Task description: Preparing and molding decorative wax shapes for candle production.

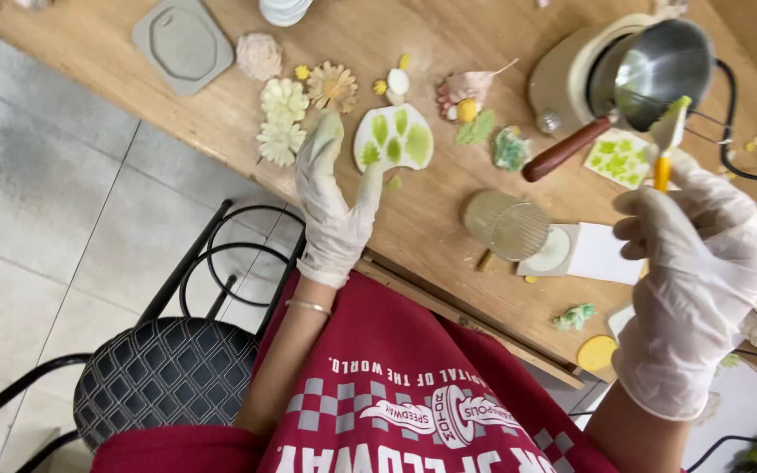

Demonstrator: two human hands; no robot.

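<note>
Right hand (703, 271) pinches a light, thin brush (666, 144) by its yellow handle near the pot (659, 66); left hand (330, 206), fingers spread, steadies the flat white mold (393, 138) at frame centre

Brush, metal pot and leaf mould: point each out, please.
Brush (669, 131), head view, on its green-coated bristles.
Metal pot (663, 66), head view, on its inner wall.
Leaf mould (393, 138), head view, on its white face.
</note>
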